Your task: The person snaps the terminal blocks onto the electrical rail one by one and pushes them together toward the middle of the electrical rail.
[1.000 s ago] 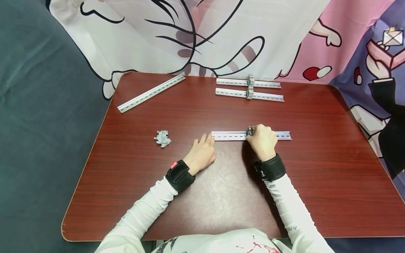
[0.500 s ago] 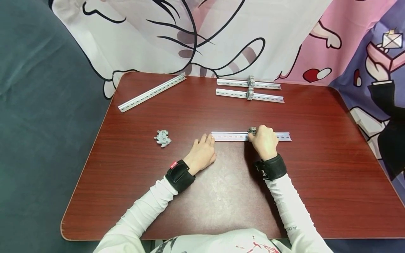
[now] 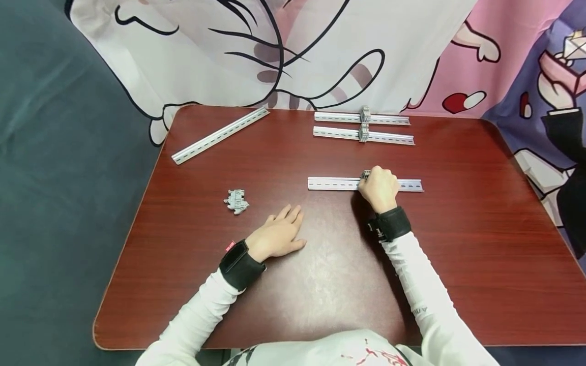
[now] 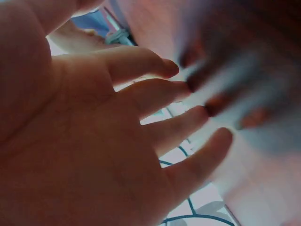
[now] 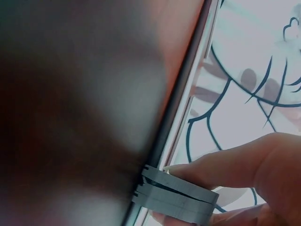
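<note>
Right hand on third rail's terminal block; one bare rail and one loose block left.

Right hand [image 3: 378, 187] has its fingers curled around a small grey plastic terminal block [image 3: 364, 175] sitting on the near silver slotted metal rail [image 3: 334, 183], roughly mid-length; whether it's fully clipped on I can't tell, since the wrist view shows only fingers [image 5: 244, 162] pinching the block [image 5: 176, 197] at the rail edge. Left hand [image 3: 278, 235] lies flat on the dark red wood-grain table [image 3: 320, 284], fingers relaxed, holding nothing, well clear of the rail. Two far rails [image 3: 361, 118] [image 3: 363, 134] each already carry a block, so I'd call those done. Remaining, by my read: the loose grey block [image 3: 236, 200] lying left of the hand, and the bare diagonal rail [image 3: 220, 134] at the far left.
</note>
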`<state>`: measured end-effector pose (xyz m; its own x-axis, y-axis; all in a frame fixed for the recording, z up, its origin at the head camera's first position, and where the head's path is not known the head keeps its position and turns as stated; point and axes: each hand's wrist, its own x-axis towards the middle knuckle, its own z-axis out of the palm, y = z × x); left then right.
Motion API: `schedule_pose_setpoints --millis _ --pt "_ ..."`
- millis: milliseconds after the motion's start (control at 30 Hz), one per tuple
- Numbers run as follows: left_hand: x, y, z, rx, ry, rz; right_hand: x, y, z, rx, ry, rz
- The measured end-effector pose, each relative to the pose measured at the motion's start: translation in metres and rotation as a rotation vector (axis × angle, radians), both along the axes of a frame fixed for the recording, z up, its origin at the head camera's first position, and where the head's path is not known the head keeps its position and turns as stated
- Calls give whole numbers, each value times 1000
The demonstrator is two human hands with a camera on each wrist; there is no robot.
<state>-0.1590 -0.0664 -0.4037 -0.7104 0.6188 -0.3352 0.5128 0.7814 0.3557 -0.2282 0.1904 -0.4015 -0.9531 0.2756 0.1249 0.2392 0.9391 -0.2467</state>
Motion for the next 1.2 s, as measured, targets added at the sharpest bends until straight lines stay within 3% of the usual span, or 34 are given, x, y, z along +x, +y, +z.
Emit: schedule_pose_setpoints --millis 200,500,700,867,1100,1200 --pt "4 -3 -6 8 33 -23 -25 4 3 -35 -36 -30" --pt "8 -13 -11 27 56 5 -63 -1 7 -42 -66 -32" --pt "5 -14 -14 61 39 -39 -76 12 7 -57 -122 -60" --pt "-5 -19 -8 123 33 -69 -81 19 10 -52 -174 -89" --pt "-24 -38 8 141 24 13 -91 7 11 -59 -174 -61" --pt "-38 -46 14 192 22 3 -90 7 12 -65 -174 -67"
